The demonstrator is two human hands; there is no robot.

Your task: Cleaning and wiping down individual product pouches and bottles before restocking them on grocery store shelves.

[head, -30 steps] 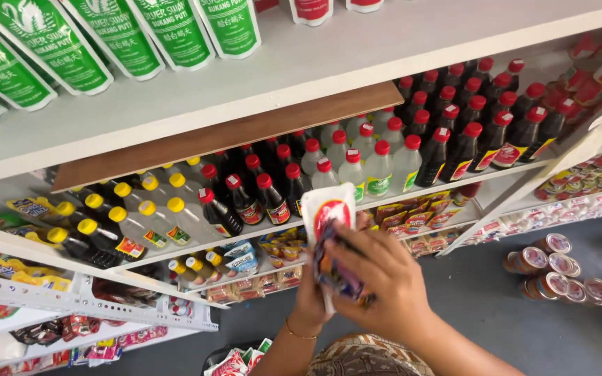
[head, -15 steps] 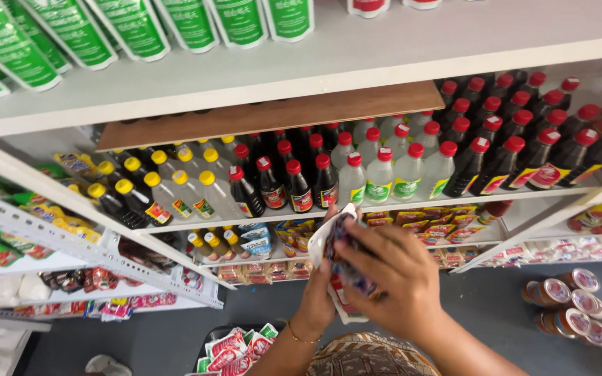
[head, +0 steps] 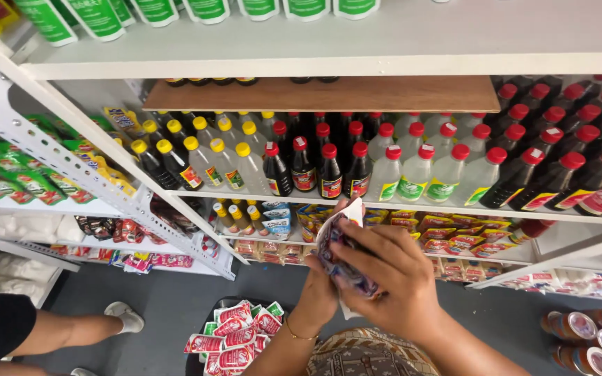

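Two hands meet in front of the shelves, both on one thing: a crumpled packet [head: 343, 254] of white and purple foil, held up just below the bottle row. The right hand [head: 391, 282] lies over it from the right, fingers curled together and clamped across its face; the left hand [head: 322, 289] sits behind and under it, mostly hidden, so how its fingers lie I cannot tell, though it presses against the packet's back (a thin gold bracelet [head: 299, 334] rings that wrist). Below the wrists a patterned brown cloth [head: 367, 355] shows at the bottom edge. Down to the left, a dark basket [head: 196, 358] holds red and white sachets [head: 235, 331] with some green ones among them. Further left on the grey floor, another person's leg and a white shoe [head: 125, 317] come into view. At lower right stand round tins [head: 593, 338] with pale lids. Beyond the hands, a shelf [head: 384, 202] carries bottles in ranks: yellow caps [head: 196, 150] on the left, red-capped dark bottles [head: 318, 163] in the middle, clear ones [head: 426, 170] next, more dark ones [head: 566, 163] at right. A brown board [head: 322, 94] lies above them. Farthest up, green and white pouches [head: 99, 14] line the top shelf.
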